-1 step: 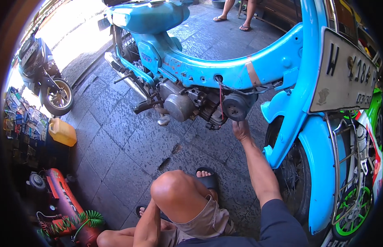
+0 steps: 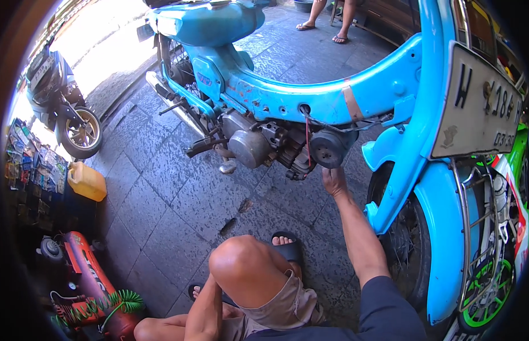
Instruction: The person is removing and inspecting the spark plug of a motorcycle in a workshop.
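Note:
A light-blue underbone motorcycle (image 2: 264,91) stands in front of me, its engine (image 2: 247,149) showing under the frame. My right hand (image 2: 334,182) reaches up to the lower edge of a round black housing (image 2: 328,149) in front of the engine. Its fingers look curled together, and their tips are hidden against the housing, so whatever they hold cannot be made out. A thin red wire (image 2: 307,139) hangs from a hole in the frame beside the housing. Of my left arm only the forearm (image 2: 204,312) shows; the hand is hidden behind my raised knee (image 2: 239,256).
The front wheel (image 2: 398,244) and blue fender (image 2: 440,238) are close to my right arm. At lower left lies a red air compressor (image 2: 91,273) with a green coiled hose (image 2: 125,301). A yellow jerrycan (image 2: 87,182) and another motorcycle (image 2: 65,108) stand left. Someone's legs (image 2: 344,23) show behind.

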A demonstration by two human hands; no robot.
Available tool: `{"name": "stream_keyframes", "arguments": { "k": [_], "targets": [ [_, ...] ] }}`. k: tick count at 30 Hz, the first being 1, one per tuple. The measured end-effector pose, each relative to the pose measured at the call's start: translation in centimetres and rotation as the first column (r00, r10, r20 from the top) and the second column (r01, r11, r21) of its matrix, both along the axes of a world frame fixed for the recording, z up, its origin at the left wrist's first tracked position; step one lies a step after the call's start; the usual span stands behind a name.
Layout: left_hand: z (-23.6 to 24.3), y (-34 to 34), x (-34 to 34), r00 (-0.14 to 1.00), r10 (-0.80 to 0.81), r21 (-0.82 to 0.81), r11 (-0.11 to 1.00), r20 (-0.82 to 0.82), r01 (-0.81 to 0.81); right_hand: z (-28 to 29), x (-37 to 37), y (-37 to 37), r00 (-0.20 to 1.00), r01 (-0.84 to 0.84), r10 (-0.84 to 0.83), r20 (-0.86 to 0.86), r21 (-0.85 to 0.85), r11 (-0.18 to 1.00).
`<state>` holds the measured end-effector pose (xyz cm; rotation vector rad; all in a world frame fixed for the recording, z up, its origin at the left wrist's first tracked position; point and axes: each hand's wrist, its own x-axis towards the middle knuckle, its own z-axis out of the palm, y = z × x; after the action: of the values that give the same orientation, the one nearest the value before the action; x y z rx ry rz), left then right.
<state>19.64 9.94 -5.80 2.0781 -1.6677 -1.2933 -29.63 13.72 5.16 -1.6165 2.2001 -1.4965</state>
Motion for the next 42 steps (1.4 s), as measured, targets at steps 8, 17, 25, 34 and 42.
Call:
{"name": "stream_keyframes", "arguments": {
  "k": [8,17,25,34,42],
  "targets": [
    [0.9,0.5,0.3,1.0,0.009,0.066,0.998,0.0,-0.009,4.6,3.6,-3.6,-0.206,0.317,0.11,0.972,-0.04,0.948],
    [2.1,1.1,-0.3,1.0,-0.001,0.059,0.998,-0.015,0.002,2.3,2.7,-0.4,0.604,0.135,-0.121,0.788,0.048,0.99],
    [1.6,1.2,0.7,1.0,0.005,0.032,0.999,-0.005,-0.004,1.2,1.4,0.2,0.989,0.007,-0.003,0.147,-0.029,1.0],
    [2.1,1.7,1.1,1.0,-0.006,0.018,1.0,-0.023,0.007,-0.9,-0.7,0.6,0.981,0.027,-0.012,-0.195,0.075,0.997],
    [-3.8,1.1,4.9,0.994,0.038,-0.001,0.999,0.104,-0.038,1.7,5.5,-2.8,0.649,0.292,-0.312,0.694,0.151,0.944]
  ]
}}
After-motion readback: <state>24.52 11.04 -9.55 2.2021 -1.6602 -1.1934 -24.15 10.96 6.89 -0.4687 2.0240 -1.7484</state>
